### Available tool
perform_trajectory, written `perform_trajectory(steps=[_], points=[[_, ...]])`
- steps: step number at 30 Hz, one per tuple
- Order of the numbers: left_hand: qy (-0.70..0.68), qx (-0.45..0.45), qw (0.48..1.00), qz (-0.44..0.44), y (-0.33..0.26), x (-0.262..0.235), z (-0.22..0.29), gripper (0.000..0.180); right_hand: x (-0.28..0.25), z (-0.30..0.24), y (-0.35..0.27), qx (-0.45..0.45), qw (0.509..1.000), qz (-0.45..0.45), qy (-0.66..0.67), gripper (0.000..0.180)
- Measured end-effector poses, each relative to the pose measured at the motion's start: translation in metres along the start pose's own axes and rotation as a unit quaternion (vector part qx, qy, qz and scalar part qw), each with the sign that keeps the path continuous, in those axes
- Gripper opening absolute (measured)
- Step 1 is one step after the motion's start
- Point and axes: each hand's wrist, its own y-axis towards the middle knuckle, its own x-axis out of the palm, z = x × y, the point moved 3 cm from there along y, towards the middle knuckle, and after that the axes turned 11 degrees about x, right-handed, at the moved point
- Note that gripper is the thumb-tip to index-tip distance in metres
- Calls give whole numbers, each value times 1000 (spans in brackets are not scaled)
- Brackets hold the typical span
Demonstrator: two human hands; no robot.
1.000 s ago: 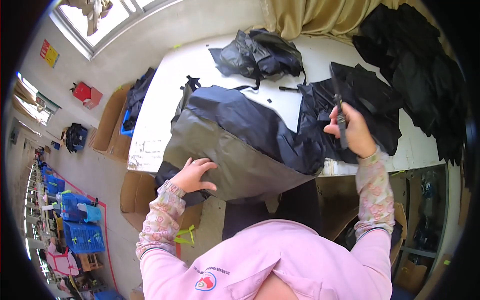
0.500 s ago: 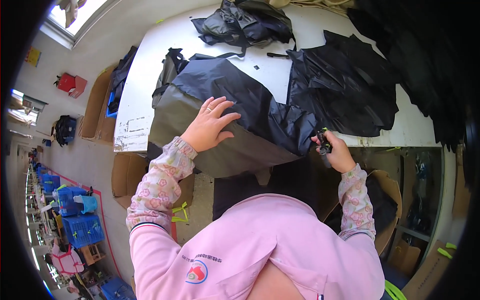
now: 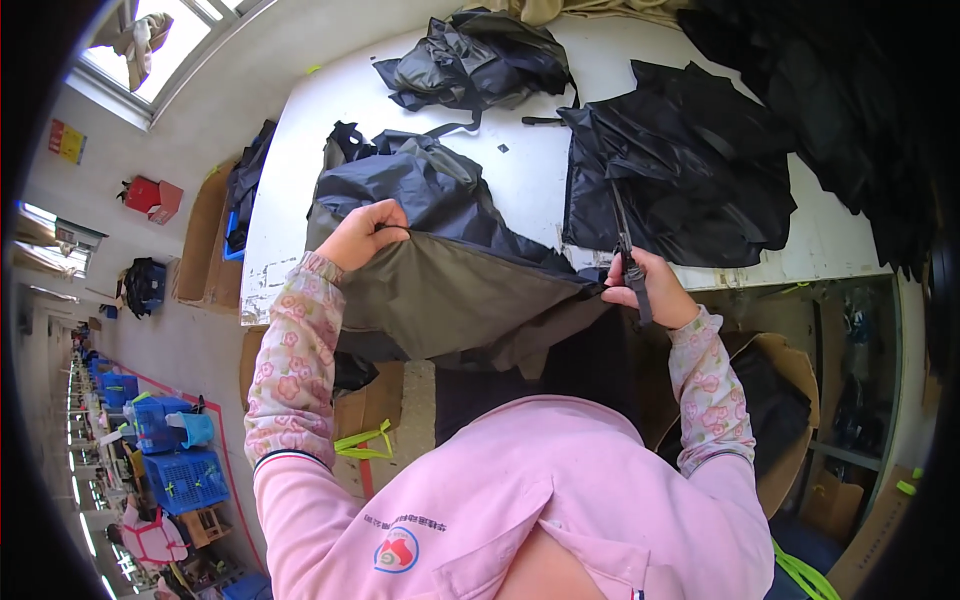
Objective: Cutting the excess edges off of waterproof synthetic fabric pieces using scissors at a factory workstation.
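A sewn piece of thin fabric (image 3: 470, 290), black on one face and olive-grey on the other, hangs over the near edge of the white table. My left hand (image 3: 365, 235) is closed on its upper edge, thumb and fingers pinching the seam. In my right hand (image 3: 655, 285) are dark scissors (image 3: 624, 225), their slim blades pointing away from me. The right fingertips are at the fabric's right corner; whether they also grip it, I cannot tell.
A crumpled black bundle with straps (image 3: 480, 60) lies at the far side of the white table (image 3: 535, 185). Black fabric pieces (image 3: 680, 165) are spread at right, beside a dark hanging pile (image 3: 830, 110). Cardboard boxes (image 3: 370, 410) stand below; blue crates (image 3: 185, 475) are at left.
My left hand has gone from lying spread on the fabric to pinching its edge, moving left. More of the olive-grey face shows. The scissors in my right hand now point away, blades visible.
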Motion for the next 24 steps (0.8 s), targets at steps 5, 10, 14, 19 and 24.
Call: perform_trajectory(steps=[5,10,14,19,24], points=[[32,31,999,22,8,5,-25,10,3,-26,-7,71,995,-45,50,24],[-4,-16,999,35,14,7,-54,13,3,-14,-4,91,992,-30,78,21],[-31,-60,998,20,9,1,-56,15,3,0,0,107,988,-8,112,19],[43,-4,999,-25,-6,-6,-46,18,-13,21,1,133,987,44,75,20],[-43,16,999,-18,-12,3,-33,20,-22,32,-1,124,989,76,10,22]])
